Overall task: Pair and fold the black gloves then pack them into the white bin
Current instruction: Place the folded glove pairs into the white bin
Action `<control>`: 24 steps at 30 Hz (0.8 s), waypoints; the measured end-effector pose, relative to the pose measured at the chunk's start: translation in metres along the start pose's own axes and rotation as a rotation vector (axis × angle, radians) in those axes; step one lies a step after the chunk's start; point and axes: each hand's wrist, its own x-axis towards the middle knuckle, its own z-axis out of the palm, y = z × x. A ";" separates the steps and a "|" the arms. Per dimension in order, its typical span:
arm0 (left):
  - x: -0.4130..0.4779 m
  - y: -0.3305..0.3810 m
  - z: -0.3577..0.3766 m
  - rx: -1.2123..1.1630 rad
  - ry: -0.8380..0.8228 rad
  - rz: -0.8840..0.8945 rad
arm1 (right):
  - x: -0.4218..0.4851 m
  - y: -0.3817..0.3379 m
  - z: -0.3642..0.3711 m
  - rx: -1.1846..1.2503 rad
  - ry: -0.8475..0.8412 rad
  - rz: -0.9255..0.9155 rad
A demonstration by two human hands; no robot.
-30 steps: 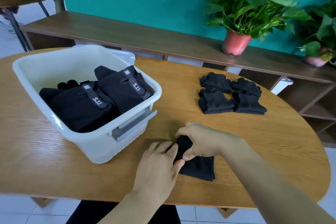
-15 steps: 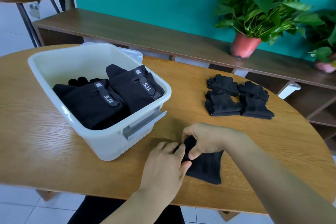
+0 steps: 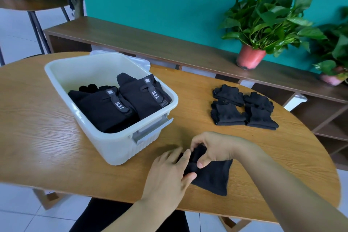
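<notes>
The soft black knit glove pair (image 3: 212,175) lies on the oval wooden table (image 3: 56,137), directly under both hands. The right hand (image 3: 214,147) pinches a raised fold of fabric between curled fingers and thumb. The left hand (image 3: 167,173) presses near-straight fingers on the left end. The fabric is judged light, limp and unlikely to slip (likely to unfold if released), so it is best gripped across the fold. The white plastic bin (image 3: 113,149) stands just beyond the left hand, and the folded black glove bundles (image 3: 243,107) lie well beyond the right.
</notes>
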 end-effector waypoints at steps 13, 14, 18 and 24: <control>-0.005 0.029 -0.072 -0.097 0.023 0.031 | -0.079 0.007 -0.051 0.071 0.210 0.060; -0.004 0.032 -0.080 -0.123 0.034 0.043 | -0.087 0.006 -0.056 0.079 0.229 0.065; 0.001 0.032 -0.122 -0.238 0.119 0.057 | -0.108 -0.001 -0.079 0.105 0.312 0.071; 0.017 -0.012 -0.192 -0.388 0.307 -0.087 | -0.117 -0.025 -0.120 0.142 0.395 0.055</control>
